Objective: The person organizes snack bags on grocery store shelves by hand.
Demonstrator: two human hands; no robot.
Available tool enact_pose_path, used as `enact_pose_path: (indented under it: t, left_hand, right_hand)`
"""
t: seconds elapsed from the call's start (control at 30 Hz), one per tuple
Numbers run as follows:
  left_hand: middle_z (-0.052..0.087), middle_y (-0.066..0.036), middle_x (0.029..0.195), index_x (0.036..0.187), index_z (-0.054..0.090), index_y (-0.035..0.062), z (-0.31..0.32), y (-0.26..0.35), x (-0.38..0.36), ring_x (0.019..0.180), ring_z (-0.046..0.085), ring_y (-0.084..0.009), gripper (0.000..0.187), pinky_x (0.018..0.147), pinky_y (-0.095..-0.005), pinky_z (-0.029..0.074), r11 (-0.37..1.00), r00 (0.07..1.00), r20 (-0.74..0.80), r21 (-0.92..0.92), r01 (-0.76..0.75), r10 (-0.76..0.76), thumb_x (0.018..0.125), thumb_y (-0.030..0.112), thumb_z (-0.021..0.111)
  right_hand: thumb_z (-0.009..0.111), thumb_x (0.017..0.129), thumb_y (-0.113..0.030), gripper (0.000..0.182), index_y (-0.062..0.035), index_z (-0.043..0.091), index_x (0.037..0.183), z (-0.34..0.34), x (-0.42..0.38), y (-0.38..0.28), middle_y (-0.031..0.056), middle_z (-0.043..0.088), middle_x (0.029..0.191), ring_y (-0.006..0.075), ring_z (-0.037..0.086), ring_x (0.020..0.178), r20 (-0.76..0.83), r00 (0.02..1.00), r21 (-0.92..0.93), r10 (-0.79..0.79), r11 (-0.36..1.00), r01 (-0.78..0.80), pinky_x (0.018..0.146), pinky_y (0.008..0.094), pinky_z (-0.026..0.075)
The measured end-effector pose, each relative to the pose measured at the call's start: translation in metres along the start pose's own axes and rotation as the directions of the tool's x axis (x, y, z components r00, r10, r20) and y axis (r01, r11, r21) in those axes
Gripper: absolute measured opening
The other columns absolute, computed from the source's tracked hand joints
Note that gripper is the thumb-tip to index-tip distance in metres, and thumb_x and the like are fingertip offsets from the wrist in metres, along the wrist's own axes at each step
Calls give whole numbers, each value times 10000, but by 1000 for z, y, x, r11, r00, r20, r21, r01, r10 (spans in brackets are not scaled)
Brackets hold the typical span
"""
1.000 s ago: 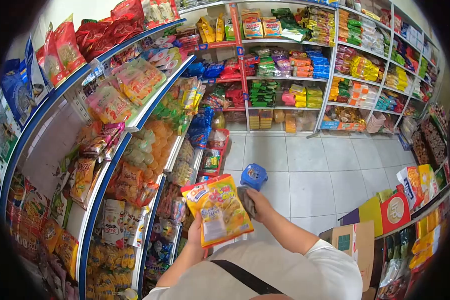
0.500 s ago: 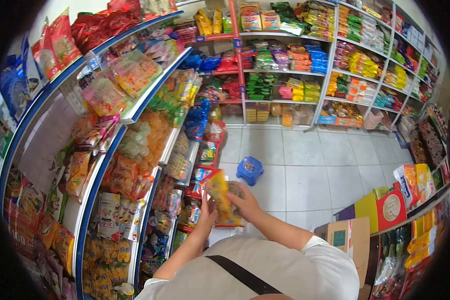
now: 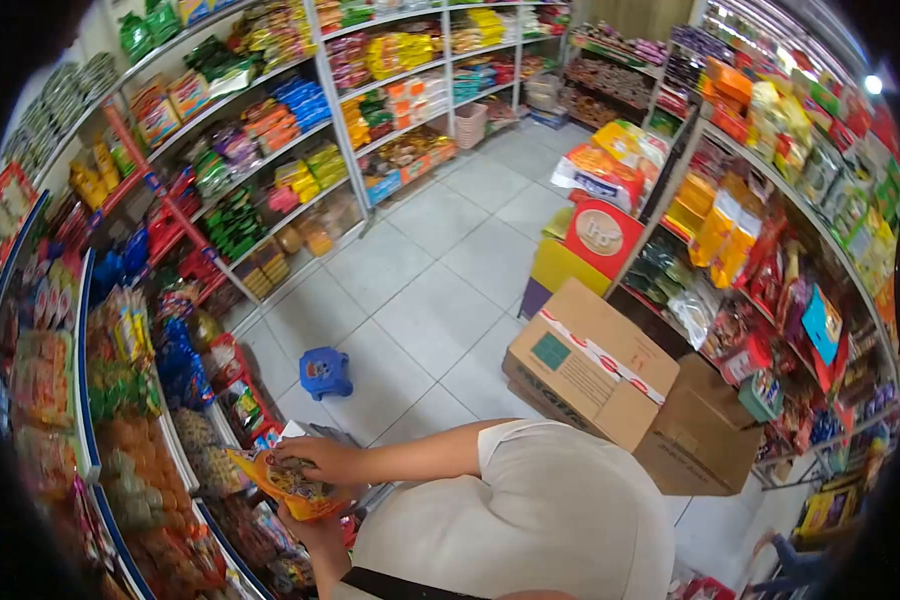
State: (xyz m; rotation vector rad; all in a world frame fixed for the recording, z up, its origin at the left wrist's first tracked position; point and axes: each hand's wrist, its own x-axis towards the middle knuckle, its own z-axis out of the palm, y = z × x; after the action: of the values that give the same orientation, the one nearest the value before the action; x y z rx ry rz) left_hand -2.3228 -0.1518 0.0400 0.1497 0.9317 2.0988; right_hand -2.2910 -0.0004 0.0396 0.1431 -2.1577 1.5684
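A yellow-orange snack packet (image 3: 288,490) is held in front of my body, at the lower left of the view. My left hand (image 3: 315,530) grips its lower edge from beneath, with part of the fingers hidden by the packet. Across the packet's upper side lies my right hand (image 3: 320,460), its fingers curled onto the wrapper. The packet's contents cannot be made out. Just beyond my hands, a blue stool (image 3: 326,372) stands on the tiled floor (image 3: 410,340).
Shelves of packaged sweets (image 3: 135,470) run close along my left. Cardboard boxes (image 3: 590,365) stand to my right, below a rack with orange packets (image 3: 725,230). More stocked shelves (image 3: 410,75) line the back. Another person's blue sleeve (image 3: 800,565) shows at the lower right.
My view has swung to the right, bringing the boxes and right-hand rack into sight. The packet has tipped flatter, and my right hand now lies over its top.
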Motion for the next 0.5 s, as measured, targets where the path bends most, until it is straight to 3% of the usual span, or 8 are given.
enact_pose_path:
  t: [0.07, 0.17, 0.27, 0.3, 0.37, 0.4, 0.47, 0.5]
  left_hand:
    - [397, -57, 1258, 1291, 327, 163, 25, -6, -2, 1166, 391, -245, 615, 899, -472, 371, 995, 984, -148, 12, 101, -98, 795, 524, 365]
    - [387, -59, 1265, 1291, 330, 164, -24, -26, 14, 1182, 372, -243, 589, 926, -460, 348, 958, 971, -42, -179, 225, -236, 809, 502, 357]
    - [401, -63, 1258, 1287, 338, 147, 49, -7, -11, 1172, 387, -245, 553, 947, -439, 333, 993, 982, -154, -44, 108, -113, 828, 455, 352]
    - [407, -67, 1256, 1286, 340, 139, 44, -7, -8, 1166, 395, -246, 551, 944, -442, 337, 995, 986, -153, -81, 58, -70, 828, 445, 356]
    - [418, -73, 1253, 1283, 345, 123, 13, -5, 4, 1153, 410, -247, 547, 938, -446, 346, 986, 986, -166, -157, -51, 25, 828, 425, 363]
    - [421, -88, 1249, 1267, 360, 100, 0, -1, 3, 1153, 413, -260, 547, 941, -435, 347, 994, 996, 16, -53, -91, 92, 832, 431, 347]
    - [446, -89, 1231, 1272, 351, 92, -4, 4, -2, 1134, 438, -263, 567, 920, -442, 374, 994, 996, -7, -67, -89, 88, 805, 412, 394]
    - [459, -90, 1222, 1275, 347, 88, 1, 16, -5, 1124, 450, -264, 580, 909, -445, 388, 991, 993, -42, -68, -117, 115, 792, 402, 418]
  right_hand:
    - [513, 697, 9, 452, -40, 460, 1143, -3, 1, -7, 151, 419, 1252, 298, 399, 1170, -100, 995, 23, 1, 1000, 1, 965, 370, 329]
    - [534, 708, -16, 453, -51, 471, 1155, -2, 4, -19, 147, 397, 1290, 303, 397, 1171, -37, 999, 171, -5, 985, 11, 983, 376, 307]
    - [543, 691, -15, 460, -50, 477, 1145, -2, -1, -9, 139, 411, 1273, 304, 397, 1169, -1, 999, 15, -50, 999, 50, 969, 379, 324]
    - [546, 685, -15, 463, -49, 480, 1142, -3, -2, -4, 136, 415, 1268, 304, 398, 1169, 20, 998, -36, -65, 997, 66, 965, 381, 330]
    - [556, 666, -17, 466, -37, 489, 1127, -5, -5, 14, 142, 433, 1247, 303, 404, 1160, 26, 998, -95, 52, 994, -50, 964, 375, 334]
    - [562, 657, -19, 468, -31, 494, 1120, -5, -7, 22, 145, 442, 1236, 302, 407, 1155, 39, 993, -119, 108, 988, -103, 964, 372, 336]
    - [540, 647, -26, 457, -19, 508, 1103, -8, -5, 45, 148, 474, 1199, 288, 425, 1139, 35, 974, -23, 224, 974, -223, 963, 364, 341]
    - [505, 655, -35, 462, -18, 508, 1116, 1, -8, 61, 146, 496, 1168, 269, 451, 1117, -108, 979, 46, 175, 984, -171, 955, 342, 352]
